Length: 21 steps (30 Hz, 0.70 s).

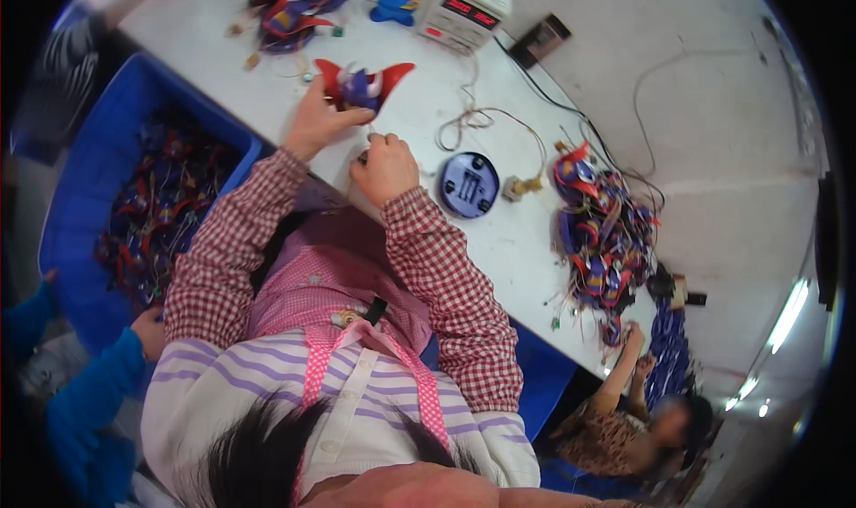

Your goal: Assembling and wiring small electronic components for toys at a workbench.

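Over the white table, my left hand (323,120) grips a purple toy piece (360,89) with red, wing-like sides. Its thumb lies across the near side of the piece. Just below, toward my body, my right hand (387,167) is closed with its fingers pinched together. A thin pale strand seems to run between the toy piece and those fingers; what they hold is too small to make out. To the right of my right hand lies a round, dark-blue case (469,185) with a pale inside, apart from both hands.
A power supply (465,11) with a red display stands at the back, near a blue tub (397,2). Similar toy pieces lie in piles at the far left (299,18) and right (602,227). A blue bin (67,183) holds more. Cables cross the table (526,281). Other people are nearby.
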Available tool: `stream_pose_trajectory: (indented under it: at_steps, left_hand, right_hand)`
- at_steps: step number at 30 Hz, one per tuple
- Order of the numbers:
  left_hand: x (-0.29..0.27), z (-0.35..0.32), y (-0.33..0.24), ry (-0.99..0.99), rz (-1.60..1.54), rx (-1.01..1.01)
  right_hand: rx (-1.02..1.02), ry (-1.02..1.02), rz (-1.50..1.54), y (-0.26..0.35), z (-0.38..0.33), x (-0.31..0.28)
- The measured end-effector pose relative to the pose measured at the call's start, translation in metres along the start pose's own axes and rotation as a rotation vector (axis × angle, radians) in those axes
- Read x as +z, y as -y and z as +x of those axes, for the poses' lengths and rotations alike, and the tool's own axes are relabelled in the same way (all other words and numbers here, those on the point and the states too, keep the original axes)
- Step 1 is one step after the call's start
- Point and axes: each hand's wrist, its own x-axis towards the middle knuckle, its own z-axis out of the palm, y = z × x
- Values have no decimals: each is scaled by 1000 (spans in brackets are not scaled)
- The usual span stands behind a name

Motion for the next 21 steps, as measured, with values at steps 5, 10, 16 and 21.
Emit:
stream_pose_trajectory:
  at_steps: [5, 10, 16, 21]
  left_hand:
    - [5, -27, -40, 87, -504, 65]
    - [28, -33, -64, 284, -750, 5]
    - [78, -45, -69, 462, -667, -65]
    - [133, -47, -43, 497, -139, 90]
  right_hand:
    - [175, 102, 615, -18, -12, -63]
    - [285, 138, 1156, -51, -36, -112]
    - [595, -16, 1597, -124, -51, -89]
    - [253, -319, 186, -195, -67, -28]
